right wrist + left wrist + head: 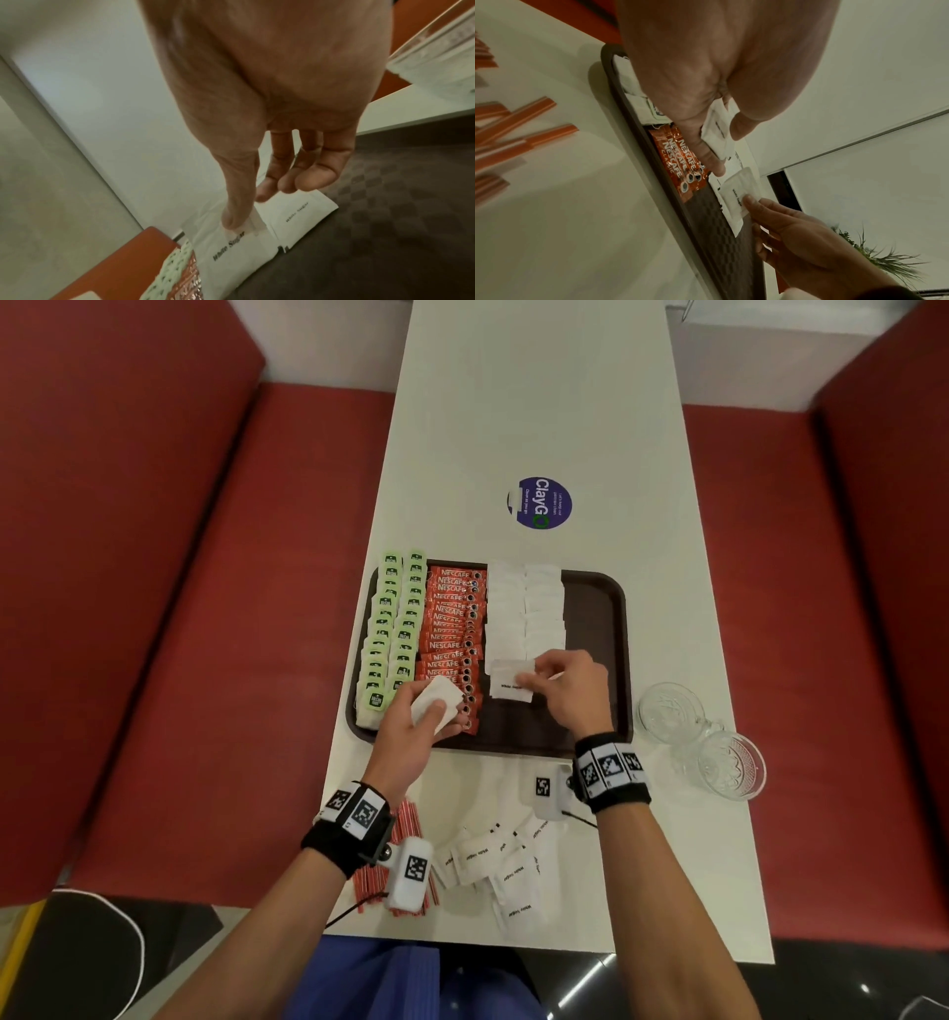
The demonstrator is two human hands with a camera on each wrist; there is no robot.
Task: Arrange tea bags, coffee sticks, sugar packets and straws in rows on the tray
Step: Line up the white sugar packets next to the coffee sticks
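A dark brown tray (601, 629) holds two columns of green tea bags (390, 629), a row of red coffee sticks (452, 634) and two columns of white sugar packets (524, 613). My left hand (447, 719) hovers over the tray's near left and grips a small stack of sugar packets (716, 132). At the near end of the sugar columns, my right hand (529, 677) pinches one sugar packet (511, 688) between thumb and forefinger. In the right wrist view the thumb lies on that packet (226, 249), and another packet (298, 211) lies beside it.
Loose sugar packets (503, 865) lie on the white table (539, 403) near me, and red straws (405, 845) lie under my left wrist. Two glass cups (672, 711) (729, 765) stand right of the tray. Bare tray floor (385, 203) shows at its right side.
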